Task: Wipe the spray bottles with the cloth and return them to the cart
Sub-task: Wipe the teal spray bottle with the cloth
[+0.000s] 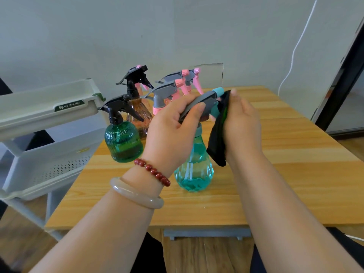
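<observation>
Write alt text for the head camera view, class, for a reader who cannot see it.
A left hand grips the grey trigger head of a teal faceted plastic spray bottle while the right hand presses a black cloth against its nozzle. Other spray bottles stand behind on the wooden table, beside a white cart.

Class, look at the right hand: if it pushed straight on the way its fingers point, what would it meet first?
Probably the wall; the right hand points past the teal nozzle, though depth is unclear.
</observation>
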Available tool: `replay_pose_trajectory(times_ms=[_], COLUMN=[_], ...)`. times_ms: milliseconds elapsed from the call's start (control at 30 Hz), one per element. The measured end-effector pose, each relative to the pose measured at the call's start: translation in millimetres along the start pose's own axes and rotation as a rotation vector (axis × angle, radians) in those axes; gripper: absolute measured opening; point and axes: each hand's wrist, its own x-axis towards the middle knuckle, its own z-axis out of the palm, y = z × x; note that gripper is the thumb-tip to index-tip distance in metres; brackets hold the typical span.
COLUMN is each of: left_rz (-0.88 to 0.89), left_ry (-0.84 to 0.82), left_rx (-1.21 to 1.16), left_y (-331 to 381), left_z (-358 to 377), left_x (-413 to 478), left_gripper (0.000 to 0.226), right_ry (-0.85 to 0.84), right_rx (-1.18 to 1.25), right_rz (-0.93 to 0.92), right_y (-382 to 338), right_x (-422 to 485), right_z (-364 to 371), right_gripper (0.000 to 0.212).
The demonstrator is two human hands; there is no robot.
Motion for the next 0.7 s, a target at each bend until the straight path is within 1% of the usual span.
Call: replay_pose_trajectory(times_ms=[33, 100, 167, 233, 300, 400, 467, 533, 567, 633, 700], left_rz=[-0.003, -0.008, 0.002, 0.011, 0.001, -0.011, -0.022, -0.062, -0.085, -0.122, -0.118], left_ry=[-0.013, -0.025, -0.019, -0.012, -0.023, 0.003, 0.032, 0.053, 0.062, 0.076, 0.078], left_rx=[-0.001, -0.011, -0.004, 0.033, 0.006, -0.029, -0.095, -0.189, -0.217, -0.218, -0.223], left_y=[0, 0, -1, -1, -2, -3, -4, -7, -11, -20, -29], left_z=[0, -1, -2, -3, -4, -5, -5, -3, 0, 7, 16], left_x=[0, 1, 2, 3, 4, 6, 5, -1, -6, -17, -26], left_gripper=[0.023, 0.023, 0.023, 0.023, 0.022, 0.022, 0.032, 0.047, 0.050, 0.044, 0.026], right_ry=[0.014, -0.001, -0.065, -0.075, -0.063, 0.014, 0.074, 0.116, 0.138, 0.177, 0.189], right_rx=[0.045, 0.046, -0.025, -0.140, -0.185, -0.120, -0.101, -0.095, -0.116, -0.196, -0.213], right_rz=[0.024, -0.035, -0.112, -0.124, -0.082, -0.003, -0.015, -0.084, -0.134, -0.245, -0.328], right_y=[0, -2, -8, -9, 0, 15, 20, 19, 19, 14, 13], right_x=[-1, -2, -3, -1, 1, -2, -5, -5, -4, -3, -4], right_z=[-1, -1, 2, 4, 2, -3, -7, -9, -11, -12, -9], right_gripper=[0.041, 0.039, 0.047, 0.055, 0.057, 0.054, 0.050, 0.046, 0.043, 0.039, 0.032])
